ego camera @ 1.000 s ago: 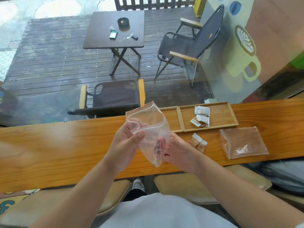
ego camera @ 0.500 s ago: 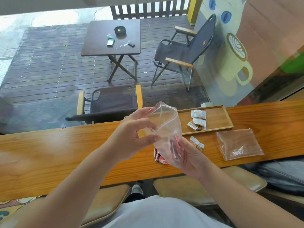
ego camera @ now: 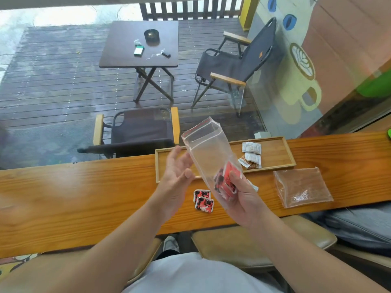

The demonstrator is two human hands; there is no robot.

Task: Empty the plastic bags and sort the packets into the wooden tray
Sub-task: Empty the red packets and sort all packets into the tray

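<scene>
Glossy clear plastic bag (ego camera: 206, 153); smooth varnished wooden counter (ego camera: 74, 193) (grain visible); matt wooden tray (ego camera: 275, 152).

Both forearms were bare from the bottom edge of the view to the wrists, with no sleeve reaching into sight. The left grip (ego camera: 176, 174) and the right grip (ego camera: 243, 197) wore no gloves, rings, watch or bands that could be made out. The fingernails looked short and unpainted. Across the torso lay a plain, light grey-white shirt (ego camera: 196, 273), smooth, without print or buttons in the visible part. Below, between the stools, a light-coloured shoe (ego camera: 171, 243) showed beside dark trouser cloth.
</scene>
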